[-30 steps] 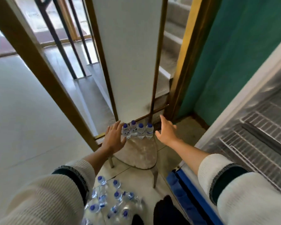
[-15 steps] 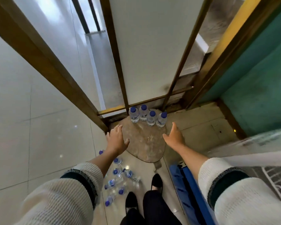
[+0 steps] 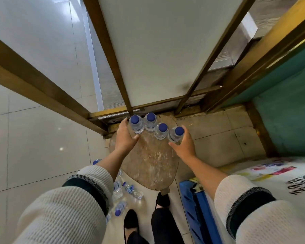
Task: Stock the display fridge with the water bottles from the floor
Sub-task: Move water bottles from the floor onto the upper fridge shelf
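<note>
Four blue-capped water bottles (image 3: 155, 128) are standing in a row at the far edge of a worn wooden stool (image 3: 148, 161). The left hand (image 3: 125, 136) is cupping the leftmost bottle, fingers curled around it, while the right hand (image 3: 184, 144) is wrapping the rightmost, likely squeezing the row together to lift it at once. More loose bottles (image 3: 125, 192) are lying on the floor (image 3: 33, 138) near the left sleeve.

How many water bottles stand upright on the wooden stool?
4, in a row at the far edge of the stool: first bottle by the left hand, second, third, fourth by the right hand.
</note>
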Tool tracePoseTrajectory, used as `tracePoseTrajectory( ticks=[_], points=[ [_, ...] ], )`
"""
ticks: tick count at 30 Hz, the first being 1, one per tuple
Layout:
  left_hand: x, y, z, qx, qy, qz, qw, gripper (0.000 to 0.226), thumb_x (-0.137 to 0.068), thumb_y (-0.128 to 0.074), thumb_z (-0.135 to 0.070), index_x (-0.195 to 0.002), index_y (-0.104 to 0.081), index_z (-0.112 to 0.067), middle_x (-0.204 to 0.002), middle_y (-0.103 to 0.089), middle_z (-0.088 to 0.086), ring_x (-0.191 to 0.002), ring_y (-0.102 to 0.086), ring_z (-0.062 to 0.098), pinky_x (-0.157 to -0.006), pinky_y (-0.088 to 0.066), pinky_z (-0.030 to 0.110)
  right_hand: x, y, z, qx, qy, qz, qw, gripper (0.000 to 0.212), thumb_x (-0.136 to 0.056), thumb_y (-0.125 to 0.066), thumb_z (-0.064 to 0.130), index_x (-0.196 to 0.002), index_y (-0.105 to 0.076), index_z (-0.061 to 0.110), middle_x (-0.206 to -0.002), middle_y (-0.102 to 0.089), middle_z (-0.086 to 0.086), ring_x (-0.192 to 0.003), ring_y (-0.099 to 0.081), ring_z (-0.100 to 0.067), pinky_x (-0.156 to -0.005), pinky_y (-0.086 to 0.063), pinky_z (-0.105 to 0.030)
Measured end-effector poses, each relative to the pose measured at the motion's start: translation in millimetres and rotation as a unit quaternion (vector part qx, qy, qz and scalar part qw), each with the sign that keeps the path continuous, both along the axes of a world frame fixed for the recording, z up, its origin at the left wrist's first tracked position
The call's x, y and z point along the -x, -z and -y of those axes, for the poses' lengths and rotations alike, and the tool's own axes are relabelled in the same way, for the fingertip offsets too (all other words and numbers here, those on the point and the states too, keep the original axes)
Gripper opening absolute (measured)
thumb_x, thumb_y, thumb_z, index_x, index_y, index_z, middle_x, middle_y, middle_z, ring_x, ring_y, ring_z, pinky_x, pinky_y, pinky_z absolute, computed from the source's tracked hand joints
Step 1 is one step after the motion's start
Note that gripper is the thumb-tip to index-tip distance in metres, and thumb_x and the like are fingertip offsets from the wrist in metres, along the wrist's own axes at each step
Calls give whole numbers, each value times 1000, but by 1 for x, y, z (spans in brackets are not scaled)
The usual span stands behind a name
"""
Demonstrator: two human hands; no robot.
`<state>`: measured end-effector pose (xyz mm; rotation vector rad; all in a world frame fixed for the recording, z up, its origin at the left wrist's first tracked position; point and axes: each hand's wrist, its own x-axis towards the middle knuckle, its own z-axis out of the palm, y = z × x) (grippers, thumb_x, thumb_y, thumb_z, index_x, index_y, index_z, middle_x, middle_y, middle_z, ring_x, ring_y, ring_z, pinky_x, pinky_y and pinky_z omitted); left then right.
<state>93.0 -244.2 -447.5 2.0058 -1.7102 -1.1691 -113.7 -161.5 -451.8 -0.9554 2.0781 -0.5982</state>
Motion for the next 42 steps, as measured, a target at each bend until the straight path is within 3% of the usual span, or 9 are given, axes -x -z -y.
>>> tracePoseTrajectory(
  ticks=[7,14,19,27,32,35,37,39,42],
  points=[
    [15,21,20,14,-30,-76,997,67,-78,-80,-19,-133,-41,-20,-129,-56,3,-119,-53,18,-101,-45,38,4,21,6,62,26,35,997,66,-77,-78,13,-133,-43,18,-124,-58,-2,-114,-56,-18,-88,-44,-24],
    [5,6,-4,29,-41,-87,995,59,-81,-77,-19,-129,-43,-17,-113,-52,-6,-104,-50,9,-89,-41,27,8,8,-21,64,58,52,995,62,-74,-80,12,-127,-47,13,-116,-60,-4,-103,-56,-14,-82,-44,-20],
    [-15,-27,-30,22,6,-110,994,61,-80,-78,-22,-130,-43,-15,-116,-57,0,-103,-54,11,-88,-45,28,4,-17,-55,59,90,47,993,56,-73,-83,18,-120,-55,8,-109,-66,-8,-96,-62,-19,-80,-48,-26],
    [-33,-108,-73,23,105,-141,984,72,-73,-83,-32,-128,-39,-18,-119,-57,-2,-110,-58,14,-89,-50,30,-22,-113,-115,144,137,41,979,45,-77,-78,14,-115,-55,9,-97,-64,-1,-85,-61,-14,-68,-45,-16],
    [-23,-184,-96,48,185,-221,956,64,-72,-84,-32,-119,-42,-24,-117,-62,-1,-106,-64,12,-93,-55,39,-31,-189,-148,221,157,36,962,48,-78,-78,18,-119,-54,15,-103,-64,2,-91,-62,-8,-74,-48,-16],
    [-8,-237,-109,68,228,-265,934,58,-74,-83,-31,-115,-43,-25,-113,-66,3,-98,-68,17,-88,-57,41,-31,-238,-166,279,164,10,946,54,-78,-79,21,-124,-50,18,-109,-64,0,-95,-63,-9,-79,-51,-19],
    [5,-273,-121,93,253,-294,917,55,-75,-82,-26,-114,-45,-22,-107,-69,2,-91,-71,14,-80,-58,33,-28,-274,-182,314,174,-12,933,56,-77,-79,20,-124,-50,16,-110,-64,-2,-96,-64,-12,-81,-51,-19],
    [19,-309,-133,121,278,-318,898,52,-75,-82,-21,-115,-48,-18,-102,-70,-3,-85,-70,5,-71,-55,18,-24,-309,-199,340,176,-43,923,53,-76,-80,20,-122,-52,14,-105,-64,0,-92,-63,-8,-77,-50,-11],
    [39,-360,-158,152,314,-354,868,53,-77,-81,-22,-120,-51,-17,-104,-70,-6,-88,-69,3,-73,-54,15,-19,-365,-234,372,170,-84,909,48,-75,-80,22,-115,-53,22,-96,-64,12,-85,-63,6,-72,-49,-7]
  ],
)
